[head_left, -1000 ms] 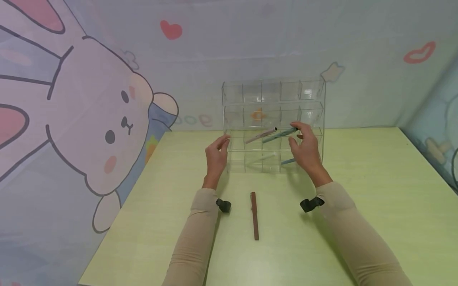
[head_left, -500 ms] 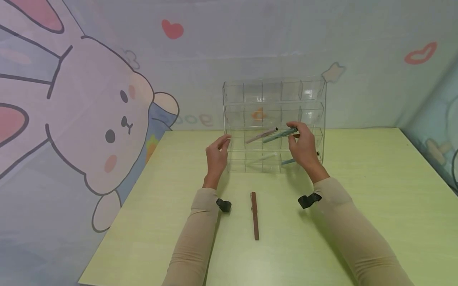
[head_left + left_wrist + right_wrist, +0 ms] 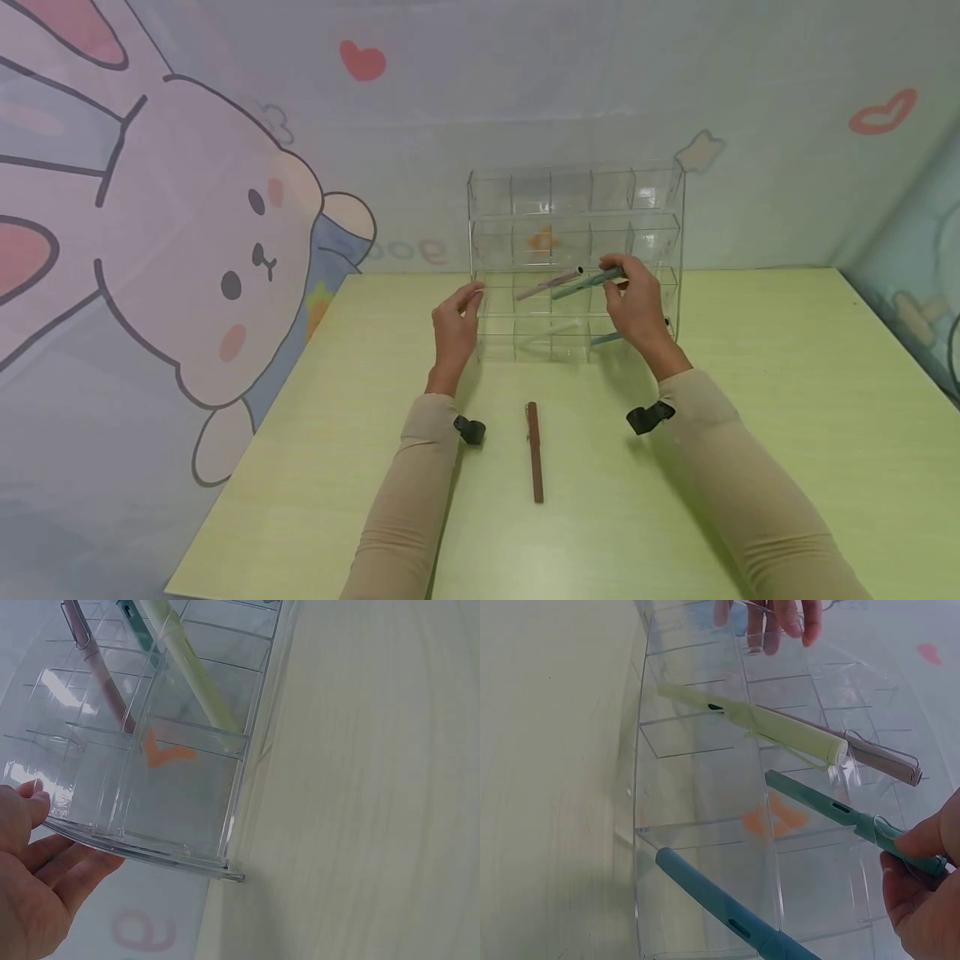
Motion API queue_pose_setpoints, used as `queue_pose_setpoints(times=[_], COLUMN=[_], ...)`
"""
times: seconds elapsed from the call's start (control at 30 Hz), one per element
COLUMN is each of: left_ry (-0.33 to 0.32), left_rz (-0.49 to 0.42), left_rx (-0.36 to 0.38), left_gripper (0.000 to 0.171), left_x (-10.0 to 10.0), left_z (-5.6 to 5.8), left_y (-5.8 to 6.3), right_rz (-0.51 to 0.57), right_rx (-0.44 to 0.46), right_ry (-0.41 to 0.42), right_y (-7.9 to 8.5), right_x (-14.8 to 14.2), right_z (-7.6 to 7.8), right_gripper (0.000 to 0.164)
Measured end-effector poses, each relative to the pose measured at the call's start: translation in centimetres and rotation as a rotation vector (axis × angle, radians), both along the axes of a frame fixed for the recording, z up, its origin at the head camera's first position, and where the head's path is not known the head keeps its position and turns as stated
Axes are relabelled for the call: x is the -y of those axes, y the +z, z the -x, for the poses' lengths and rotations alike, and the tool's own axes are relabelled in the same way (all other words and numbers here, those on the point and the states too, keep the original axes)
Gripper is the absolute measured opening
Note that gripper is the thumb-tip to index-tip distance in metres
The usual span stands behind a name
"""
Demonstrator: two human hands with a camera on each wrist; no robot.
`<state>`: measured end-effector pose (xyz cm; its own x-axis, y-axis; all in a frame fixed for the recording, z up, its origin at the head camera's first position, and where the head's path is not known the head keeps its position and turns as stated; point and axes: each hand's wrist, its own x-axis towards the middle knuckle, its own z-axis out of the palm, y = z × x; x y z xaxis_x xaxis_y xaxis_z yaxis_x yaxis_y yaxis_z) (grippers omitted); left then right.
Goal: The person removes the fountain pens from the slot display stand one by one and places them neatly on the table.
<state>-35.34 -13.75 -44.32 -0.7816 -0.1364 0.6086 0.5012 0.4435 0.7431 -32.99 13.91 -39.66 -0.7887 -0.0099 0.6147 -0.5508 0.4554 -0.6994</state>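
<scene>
Green pen (image 3: 819,801), tilted into the third tier down of the rack (image 3: 172,814): likely light, stiff and slick, best taken by the upper end. Pinched there by the right hand (image 3: 636,307). Farther out, gripping the rack's side edge: left hand (image 3: 454,328).

A rabbit-printed backdrop (image 3: 465,108) rises behind the table (image 3: 810,375).

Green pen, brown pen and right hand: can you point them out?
Green pen (image 3: 819,802): right wrist view, on the barrel.
Brown pen (image 3: 535,456): head view, on the barrel.
Right hand (image 3: 636,305): head view, on its back.
</scene>
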Motion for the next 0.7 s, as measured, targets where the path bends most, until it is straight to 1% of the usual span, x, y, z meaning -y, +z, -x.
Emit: queue_pose_setpoints(times=[0.23,0.47,0.6,0.7], left_ry=[0.009,0.001,0.002,0.002], left_rz=[0.008,0.005,0.008,0.011], left_rx=[0.001,0.006,-0.006,-0.015], left_gripper=[0.018,0.019,0.019,0.018], left_x=[-0.02,-0.06,-0.07,-0.05], left_z=[-0.07,-0.19,-0.17,-0.16], left_y=[0.06,0.11,0.16,0.16], right_rz=[0.062,0.149,0.206,0.248], right_rx=[-0.007,-0.041,-0.061,-0.072], right_ry=[-0.011,-0.04,-0.038,-0.037], right_y=[-0.07,-0.89,-0.83,-0.42], right_x=[0.06,0.21,0.24,0.34], right_z=[-0.03,-0.16,-0.32,-0.86], right_gripper=[0.032,0.03,0.031,0.034])
